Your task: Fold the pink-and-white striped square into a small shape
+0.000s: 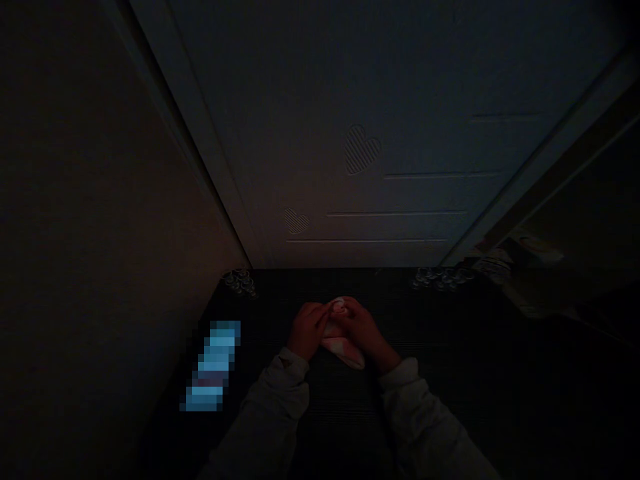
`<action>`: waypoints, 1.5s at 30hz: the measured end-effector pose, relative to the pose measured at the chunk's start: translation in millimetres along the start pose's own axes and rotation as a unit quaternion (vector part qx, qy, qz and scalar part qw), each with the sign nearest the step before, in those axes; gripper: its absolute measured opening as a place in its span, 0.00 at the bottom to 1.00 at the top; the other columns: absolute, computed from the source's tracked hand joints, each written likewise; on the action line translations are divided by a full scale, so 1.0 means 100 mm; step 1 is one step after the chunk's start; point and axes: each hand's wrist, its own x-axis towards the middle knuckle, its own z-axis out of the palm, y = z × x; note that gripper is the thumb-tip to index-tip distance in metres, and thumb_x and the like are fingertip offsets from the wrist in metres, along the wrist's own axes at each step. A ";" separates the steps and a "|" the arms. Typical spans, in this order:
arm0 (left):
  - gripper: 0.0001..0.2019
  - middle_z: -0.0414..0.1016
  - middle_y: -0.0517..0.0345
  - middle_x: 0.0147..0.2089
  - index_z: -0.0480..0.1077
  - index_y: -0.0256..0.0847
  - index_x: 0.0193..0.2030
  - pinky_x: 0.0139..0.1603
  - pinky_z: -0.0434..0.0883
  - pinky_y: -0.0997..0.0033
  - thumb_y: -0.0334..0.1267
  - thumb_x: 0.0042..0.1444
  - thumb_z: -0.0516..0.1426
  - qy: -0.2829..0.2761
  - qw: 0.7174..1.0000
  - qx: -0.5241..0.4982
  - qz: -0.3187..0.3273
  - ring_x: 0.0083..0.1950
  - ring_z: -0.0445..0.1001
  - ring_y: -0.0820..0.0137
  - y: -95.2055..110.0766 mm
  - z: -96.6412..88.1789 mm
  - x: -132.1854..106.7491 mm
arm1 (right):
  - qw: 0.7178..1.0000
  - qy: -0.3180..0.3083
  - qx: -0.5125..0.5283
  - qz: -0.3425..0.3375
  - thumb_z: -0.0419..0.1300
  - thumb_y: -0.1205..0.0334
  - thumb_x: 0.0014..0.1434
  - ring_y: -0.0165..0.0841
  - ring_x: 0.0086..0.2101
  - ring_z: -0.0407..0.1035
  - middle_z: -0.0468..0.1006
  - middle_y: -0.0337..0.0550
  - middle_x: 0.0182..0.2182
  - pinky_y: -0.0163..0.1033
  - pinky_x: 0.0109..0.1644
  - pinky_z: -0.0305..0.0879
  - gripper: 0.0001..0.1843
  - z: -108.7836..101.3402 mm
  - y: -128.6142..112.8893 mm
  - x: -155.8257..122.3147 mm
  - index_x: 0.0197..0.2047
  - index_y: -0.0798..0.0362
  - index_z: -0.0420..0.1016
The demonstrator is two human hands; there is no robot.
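The scene is very dark. Both of my hands meet over a small pink and white piece of cloth (pixel 344 350), perhaps a sock, lying on a dark surface (pixel 450 347). My left hand (pixel 307 328) curls its fingers round the cloth's upper end. My right hand (pixel 364 330) closes on the same end from the other side, where the cloth looks rolled into a small round bundle. Both arms wear light long sleeves.
A pale door or panel (pixel 400 133) with heart patterns stands right behind the dark surface. A wall (pixel 100 233) closes the left side. A glowing blurred blue patch (pixel 213 367) lies at the left. Small shiny items sit at the back left (pixel 240 281) and back right (pixel 443 277).
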 end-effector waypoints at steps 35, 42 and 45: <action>0.16 0.70 0.55 0.40 0.66 0.44 0.49 0.44 0.68 0.68 0.31 0.54 0.51 -0.013 1.000 -0.013 0.004 0.42 0.67 0.71 -0.01 0.03 0.02 | 0.996 0.009 0.070 0.047 0.58 0.59 0.45 0.28 0.28 0.62 0.66 0.34 0.26 0.34 0.31 0.60 0.10 0.06 -0.03 -0.03 0.29 0.51 0.60; 0.15 0.71 0.55 0.40 0.67 0.44 0.48 0.43 0.68 0.68 0.31 0.53 0.51 -0.003 1.000 -0.021 -0.005 0.42 0.68 0.71 -0.02 0.05 0.01 | 0.994 0.013 0.097 0.038 0.59 0.58 0.45 0.29 0.28 0.62 0.66 0.34 0.26 0.34 0.32 0.60 0.12 0.07 -0.03 -0.04 0.27 0.50 0.57; 0.15 0.71 0.55 0.40 0.67 0.44 0.48 0.43 0.68 0.68 0.31 0.53 0.51 -0.004 1.000 -0.021 -0.009 0.42 0.68 0.71 -0.01 0.04 0.02 | 0.994 0.014 0.106 0.038 0.60 0.58 0.44 0.28 0.28 0.62 0.66 0.34 0.26 0.34 0.32 0.60 0.13 0.07 -0.05 -0.04 0.27 0.50 0.57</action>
